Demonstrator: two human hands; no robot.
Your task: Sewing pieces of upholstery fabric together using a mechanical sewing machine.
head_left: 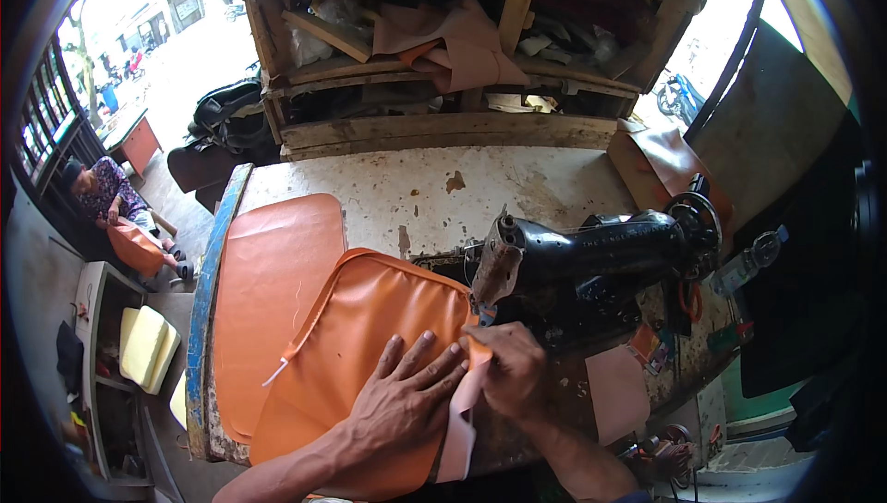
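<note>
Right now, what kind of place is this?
Probably a small sewing workshop: there's a black sewing machine, an orange piece beside it, and a flat orange sheet on the worn table.

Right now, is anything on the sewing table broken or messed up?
Yes: beyond the orange piece under the left hand, the pale tabletop has brown, chipped-looking patches. Its blue edge looks scuffed too. That seems like wear; I can't see any spill.

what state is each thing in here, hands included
left hand: spread, pressing on orange panel
right hand: pinching strip
orange panel: partly under the hand, edge folded
strip: bent, pale side showing
orange sheet: flat
sewing machine: upright
tabletop: chipped
yellow pads: overlapping
</note>
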